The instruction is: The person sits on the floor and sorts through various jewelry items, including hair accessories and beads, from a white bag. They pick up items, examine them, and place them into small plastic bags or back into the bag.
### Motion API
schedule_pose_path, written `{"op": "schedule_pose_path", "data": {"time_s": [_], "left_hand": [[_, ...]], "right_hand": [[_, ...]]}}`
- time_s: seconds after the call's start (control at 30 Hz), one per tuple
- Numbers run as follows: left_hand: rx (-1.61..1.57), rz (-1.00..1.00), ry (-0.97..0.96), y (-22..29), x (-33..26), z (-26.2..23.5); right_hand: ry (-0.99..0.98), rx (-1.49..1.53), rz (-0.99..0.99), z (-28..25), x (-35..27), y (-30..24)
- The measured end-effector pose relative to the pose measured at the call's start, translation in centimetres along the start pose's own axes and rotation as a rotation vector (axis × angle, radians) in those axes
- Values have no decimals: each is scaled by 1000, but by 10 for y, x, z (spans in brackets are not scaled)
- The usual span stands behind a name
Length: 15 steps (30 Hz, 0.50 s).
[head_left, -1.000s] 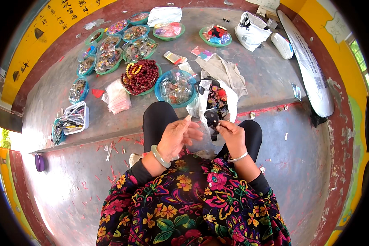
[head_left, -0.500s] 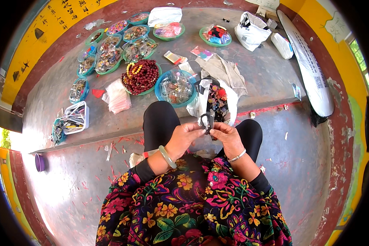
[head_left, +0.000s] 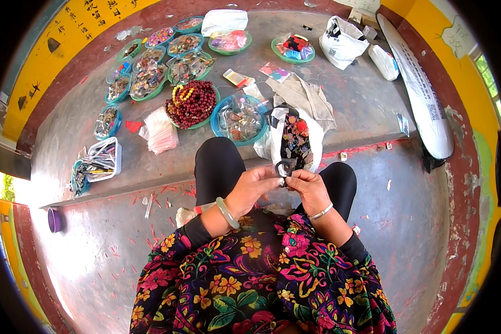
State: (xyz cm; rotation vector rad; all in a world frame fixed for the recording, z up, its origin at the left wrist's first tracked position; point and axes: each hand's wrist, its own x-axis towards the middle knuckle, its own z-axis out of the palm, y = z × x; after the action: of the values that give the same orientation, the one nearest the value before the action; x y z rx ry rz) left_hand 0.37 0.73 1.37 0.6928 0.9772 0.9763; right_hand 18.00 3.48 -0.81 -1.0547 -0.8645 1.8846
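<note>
Between my knees I hold a small clear plastic bag (head_left: 285, 165) with a black loop in it. My left hand (head_left: 247, 192) pinches its lower edge from one side, thumb against fingertips. Opposite it, my right hand (head_left: 310, 190) pinches the same edge, and the two thumbs almost meet. Just beyond the fingers, a white plastic bag (head_left: 315, 149) stands with its mouth wide, full of dark and colourful hair ornaments (head_left: 296, 139). What lies under my fingertips is too small to make out.
On the raised concrete ledge, a blue basket (head_left: 215, 121) of bagged trinkets stands beside a heap of dark red beads (head_left: 192, 111). Several more baskets fill the far left. A stack of clear bags (head_left: 161, 132) and a white tray (head_left: 117, 158) of pens lie left; beige cloth (head_left: 309, 100) lies right.
My fingertips have shifted slightly on the small clear bag, and its upper part with the black loop now stands up more visibly above them. Everything around is unmoved.
</note>
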Motion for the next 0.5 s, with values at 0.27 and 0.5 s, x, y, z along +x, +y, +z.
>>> {"op": "schedule_pose_path", "data": {"time_s": [0.27,0.5], "left_hand": [[226,11,8,-13,6,-12],[342,80,-49,-20,8,-11]], "right_hand": [[43,-1,-23,11,-3,-8],[86,0,-98,2,0,4]]}}
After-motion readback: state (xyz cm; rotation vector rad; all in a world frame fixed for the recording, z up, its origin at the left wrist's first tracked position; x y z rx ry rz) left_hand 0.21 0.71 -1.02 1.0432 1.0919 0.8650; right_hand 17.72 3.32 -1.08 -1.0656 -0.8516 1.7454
